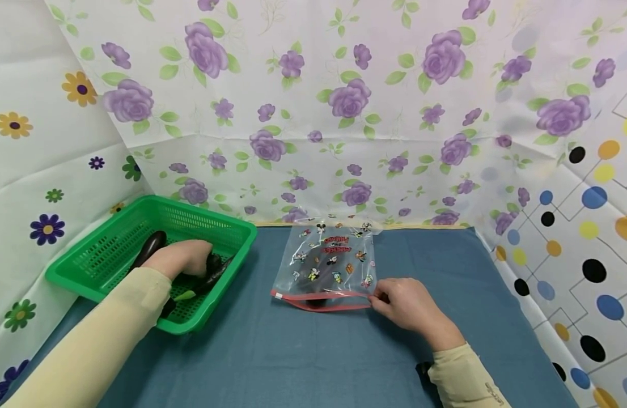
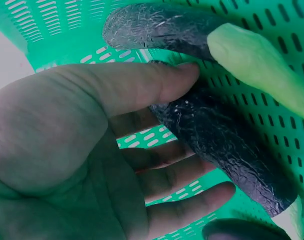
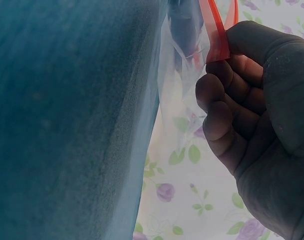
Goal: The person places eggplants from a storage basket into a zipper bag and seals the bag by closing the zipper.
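Blue-covered table (image 1: pixel 272 357), green slotted basket (image 1: pixel 104 258) at left, clear printed bag (image 1: pixel 326 258) with red zip mid-table

The place was a makeshift, screened-off booth; what kind of building stood around it could not be told. A purple-rose sheet (image 1: pixel 349 102) hung behind a blue-covered worktop (image 1: pixel 293 357), a daisy-patterned sheet (image 1: pixel 38 156) closed off the left side, and a sheet of coloured dots joined by lines, the dotted sheet (image 1: pixel 594 249), closed off the right. Creases and folds showed these walls to be thin sheeting. A green plastic basket (image 1: pixel 196 218) and a cartoon-printed zip bag (image 1: pixel 326 263) lent it a household look.
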The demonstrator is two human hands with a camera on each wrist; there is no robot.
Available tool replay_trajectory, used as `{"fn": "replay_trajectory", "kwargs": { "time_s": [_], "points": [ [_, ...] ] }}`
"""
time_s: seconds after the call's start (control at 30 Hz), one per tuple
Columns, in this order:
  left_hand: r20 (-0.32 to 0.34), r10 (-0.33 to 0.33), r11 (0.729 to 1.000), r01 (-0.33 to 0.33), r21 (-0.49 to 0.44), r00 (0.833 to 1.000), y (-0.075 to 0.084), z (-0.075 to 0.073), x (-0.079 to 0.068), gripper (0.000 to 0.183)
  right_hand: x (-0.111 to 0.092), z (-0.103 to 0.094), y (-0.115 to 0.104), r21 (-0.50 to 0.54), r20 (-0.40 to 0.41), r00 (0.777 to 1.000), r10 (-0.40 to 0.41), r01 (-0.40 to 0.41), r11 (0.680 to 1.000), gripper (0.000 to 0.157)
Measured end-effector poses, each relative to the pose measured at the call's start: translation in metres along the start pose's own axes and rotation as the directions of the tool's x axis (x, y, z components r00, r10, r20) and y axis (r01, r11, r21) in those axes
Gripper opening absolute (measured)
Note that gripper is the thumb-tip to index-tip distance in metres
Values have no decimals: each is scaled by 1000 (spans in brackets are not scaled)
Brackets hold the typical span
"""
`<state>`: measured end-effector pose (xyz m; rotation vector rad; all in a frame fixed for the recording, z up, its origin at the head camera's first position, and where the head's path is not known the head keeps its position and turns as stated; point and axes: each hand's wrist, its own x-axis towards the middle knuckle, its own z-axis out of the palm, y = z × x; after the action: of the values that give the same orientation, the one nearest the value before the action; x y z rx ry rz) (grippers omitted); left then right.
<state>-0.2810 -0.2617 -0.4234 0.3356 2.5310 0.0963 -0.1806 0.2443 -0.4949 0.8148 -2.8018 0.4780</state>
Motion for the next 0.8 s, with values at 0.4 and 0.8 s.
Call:
{"fn": "replay_trajectory", "kwargs": {
  "time_s": [0.4, 0.8],
  "points": [
    [-43, 16, 1000, -16, -19, 999, 0, -3, -6, 51, 1, 1, 1, 8, -1, 1000, 6, -6, 1000, 26],
    [-109, 27, 997, -34, -62, 994, 1, -7, -9, 53, -1, 1, 2, -9, -23, 1000, -9, 9, 1000, 26]
  ]
}}
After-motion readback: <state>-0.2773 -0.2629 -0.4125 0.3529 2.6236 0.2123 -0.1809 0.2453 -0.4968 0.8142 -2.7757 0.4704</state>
